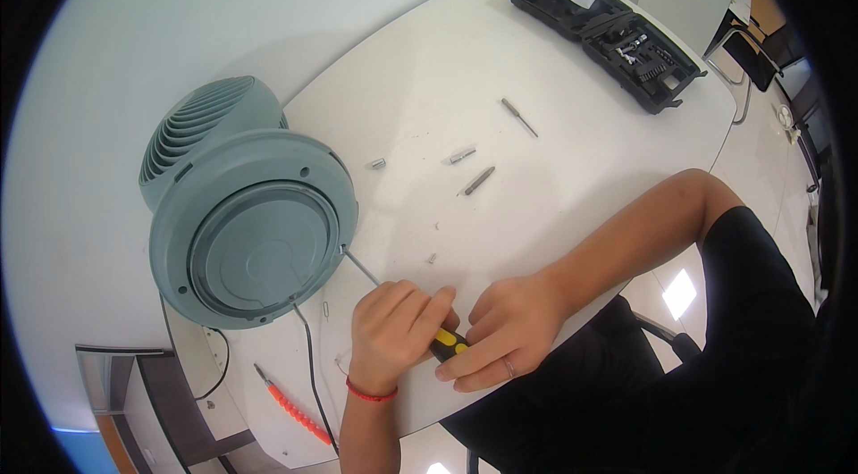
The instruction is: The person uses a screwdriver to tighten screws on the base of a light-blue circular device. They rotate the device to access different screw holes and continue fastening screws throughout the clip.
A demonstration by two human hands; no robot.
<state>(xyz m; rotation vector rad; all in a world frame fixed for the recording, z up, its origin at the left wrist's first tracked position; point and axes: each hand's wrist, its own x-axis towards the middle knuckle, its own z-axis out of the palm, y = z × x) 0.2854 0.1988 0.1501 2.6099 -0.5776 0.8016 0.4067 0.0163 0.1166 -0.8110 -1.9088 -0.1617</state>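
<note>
A grey-green fan (pixel 259 251) lies on its side at the left of the table, its round base turned toward me. My left hand (pixel 393 327) is wrapped round a screwdriver (pixel 449 345) with a black and yellow handle. The metal shaft runs up and left, its tip at a hole in the right edge of the base. On the handle's rear end sits my right hand (pixel 509 331), with fingers curled over it. Whether the tip meets a screw cannot be made out.
A black toolbox (pixel 639 58) lies unfolded at the back right. Several metal bits and sockets (pixel 480 180) are scattered mid-table. A red flexible shaft (pixel 299 411) lies at the near left, beside the fan's black cord (pixel 312 376). A small screw (pixel 432 259) rests near the base.
</note>
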